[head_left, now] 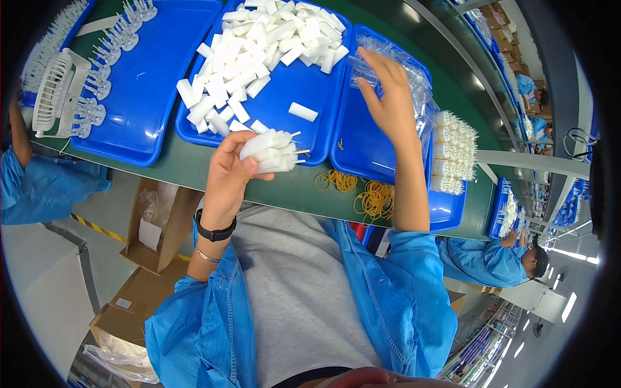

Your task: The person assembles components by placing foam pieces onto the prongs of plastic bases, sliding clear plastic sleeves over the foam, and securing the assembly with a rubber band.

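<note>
My left hand [228,165] is closed round a bundle of white foam-like blocks [270,150], with thin white stems sticking out toward the right. It is over the near edge of the middle blue tray [284,87], where a heap of similar loose white blocks [265,42] lies. One white block [303,112] lies apart from the heap. My right hand [391,97] reaches over the blue tray to the right [354,139], fingers spread, beside clear plastic pieces [420,84]. I see nothing in its grip.
Yellow rubber bands [375,199] lie on the green tabletop [284,194] near me. White bundles with stems [449,152] are stacked at right. The left tray [139,97] bears a row of clear pronged parts [97,81] beside a white rack [57,97]. Co-workers sit at both sides.
</note>
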### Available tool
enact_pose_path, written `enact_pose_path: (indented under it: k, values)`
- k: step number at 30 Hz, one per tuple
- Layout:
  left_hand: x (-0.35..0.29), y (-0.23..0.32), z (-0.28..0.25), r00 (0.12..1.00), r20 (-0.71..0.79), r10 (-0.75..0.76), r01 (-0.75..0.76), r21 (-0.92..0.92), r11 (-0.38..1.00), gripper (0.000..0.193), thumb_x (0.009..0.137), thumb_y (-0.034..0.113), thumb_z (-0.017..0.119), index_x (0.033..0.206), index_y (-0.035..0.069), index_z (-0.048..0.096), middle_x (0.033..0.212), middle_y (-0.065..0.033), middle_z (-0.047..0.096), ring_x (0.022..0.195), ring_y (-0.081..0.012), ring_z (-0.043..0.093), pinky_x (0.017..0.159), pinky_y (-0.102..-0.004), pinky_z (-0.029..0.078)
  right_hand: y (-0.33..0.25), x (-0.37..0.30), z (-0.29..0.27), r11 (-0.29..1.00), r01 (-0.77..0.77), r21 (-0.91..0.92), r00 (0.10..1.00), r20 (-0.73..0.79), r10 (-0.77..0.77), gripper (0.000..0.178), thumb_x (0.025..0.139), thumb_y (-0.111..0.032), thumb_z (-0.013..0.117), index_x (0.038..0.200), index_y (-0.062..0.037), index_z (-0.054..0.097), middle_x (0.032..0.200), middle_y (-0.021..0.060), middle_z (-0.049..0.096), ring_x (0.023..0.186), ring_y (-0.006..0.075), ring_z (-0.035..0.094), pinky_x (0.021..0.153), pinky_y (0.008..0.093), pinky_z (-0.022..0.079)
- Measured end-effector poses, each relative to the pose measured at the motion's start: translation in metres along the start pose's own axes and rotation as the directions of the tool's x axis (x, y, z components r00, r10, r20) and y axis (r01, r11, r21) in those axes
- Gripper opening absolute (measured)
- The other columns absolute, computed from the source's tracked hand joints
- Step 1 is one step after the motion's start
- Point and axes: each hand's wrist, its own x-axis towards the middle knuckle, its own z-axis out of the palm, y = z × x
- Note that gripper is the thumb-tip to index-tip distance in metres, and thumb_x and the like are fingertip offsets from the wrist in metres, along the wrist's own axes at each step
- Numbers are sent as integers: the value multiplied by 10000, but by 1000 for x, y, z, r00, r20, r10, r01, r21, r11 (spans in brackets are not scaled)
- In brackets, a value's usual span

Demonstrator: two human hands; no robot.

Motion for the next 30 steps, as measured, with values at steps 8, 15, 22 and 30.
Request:
enact_pose_path:
  k: [8,15,22,30]
  values:
    - [-2,0,10,994,89,67,-70,33,997,365,804,26,657,1138,15,510,1124,-115,564,1035,-200,582,800,-316,547,33,5,14,977,0,-214,992,124,28,319,736,-82,697,1053,-90,672,945,85,642,998,268,549,862,397,431]
    - [1,2,4,998,53,44,-47,64,997,377,800,85,660,1147,63,514,1224,-119,505,1064,-233,579,787,-304,546,-40,6,-29,906,-47,420,986,165,-26,312,701,14,693,1001,-70,690,872,74,628,784,203,605,713,300,489]
    - [3,1,10,995,70,75,-76,2,997,351,792,-32,630,1130,23,555,1190,-109,501,1058,-214,563,802,-332,555,-84,-10,-41,799,-62,598,913,357,-196,348,669,8,727,1011,-51,704,861,80,622,777,188,593,659,279,473]
    - [3,0,12,978,107,177,-192,148,970,335,780,-88,628,1101,0,587,1169,-120,483,1070,-208,537,784,-317,576,-97,-15,-34,790,-166,590,938,341,-57,272,683,-67,768,946,-66,698,822,54,650,682,171,587,594,273,480]
